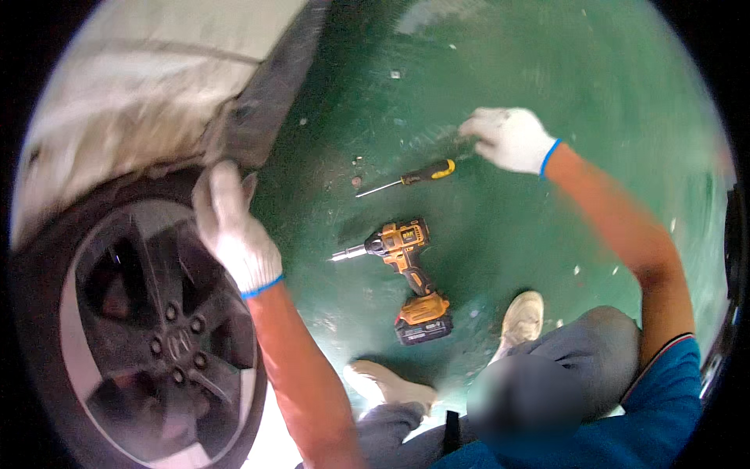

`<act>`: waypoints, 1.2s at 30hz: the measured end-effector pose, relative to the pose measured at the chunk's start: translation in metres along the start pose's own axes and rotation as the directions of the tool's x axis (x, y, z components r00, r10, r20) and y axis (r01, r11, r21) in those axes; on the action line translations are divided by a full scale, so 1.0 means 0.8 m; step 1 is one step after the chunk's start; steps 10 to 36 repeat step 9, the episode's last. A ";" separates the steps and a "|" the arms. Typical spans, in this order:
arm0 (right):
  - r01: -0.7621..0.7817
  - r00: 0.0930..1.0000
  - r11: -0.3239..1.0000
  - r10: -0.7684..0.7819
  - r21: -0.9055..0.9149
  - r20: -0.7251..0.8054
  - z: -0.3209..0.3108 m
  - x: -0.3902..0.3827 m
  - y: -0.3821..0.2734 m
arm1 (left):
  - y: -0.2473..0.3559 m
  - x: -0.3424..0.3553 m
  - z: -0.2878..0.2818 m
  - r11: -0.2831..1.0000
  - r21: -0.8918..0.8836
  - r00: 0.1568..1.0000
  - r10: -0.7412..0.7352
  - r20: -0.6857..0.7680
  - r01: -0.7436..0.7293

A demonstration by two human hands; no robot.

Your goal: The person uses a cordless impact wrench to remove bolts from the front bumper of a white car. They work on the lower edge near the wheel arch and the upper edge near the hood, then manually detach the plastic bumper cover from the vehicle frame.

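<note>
Screwdriver [410,177] lies centre frame on the green floor [547,62], right hand [509,138] just beside its handle, grip loosely curled, empty; left hand [233,227] flat, fingers open, on the wheel arch [258,117], above the drill [406,273]

A black wheel-arch liner [269,94] hangs at the car's arch above the tyre. A yellow-handled screwdriver [408,178] lies flat on the green floor, tip pointing left.

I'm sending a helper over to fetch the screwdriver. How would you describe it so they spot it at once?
Start at the car wheel and look across the green floor toward the gloved right hand. Just short of that hand lies the screwdriver, above the yellow cordless drill. It is the slimmer tool: a thin bare metal shaft and a black-and-yellow handle.
</note>
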State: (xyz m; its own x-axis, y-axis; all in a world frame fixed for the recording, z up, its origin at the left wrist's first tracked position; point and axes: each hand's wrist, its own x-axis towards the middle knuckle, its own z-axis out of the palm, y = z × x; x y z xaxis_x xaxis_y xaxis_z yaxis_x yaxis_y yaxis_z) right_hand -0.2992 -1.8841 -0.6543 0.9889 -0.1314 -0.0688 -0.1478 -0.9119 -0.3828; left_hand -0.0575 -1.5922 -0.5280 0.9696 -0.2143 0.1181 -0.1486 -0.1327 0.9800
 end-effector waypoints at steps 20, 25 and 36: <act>-0.674 0.720 0.736 0.637 -0.060 -0.276 0.168 -0.151 0.184 | 0.019 0.014 0.097 0.948 0.295 0.974 0.171 -0.151 -0.121; -0.674 0.720 0.736 0.637 -0.060 -0.276 0.168 -0.151 0.184 | 0.019 0.014 0.097 0.948 0.295 0.974 0.171 -0.151 -0.121; -0.674 0.720 0.736 0.637 -0.060 -0.276 0.168 -0.151 0.184 | 0.019 0.014 0.097 0.948 0.295 0.974 0.171 -0.151 -0.121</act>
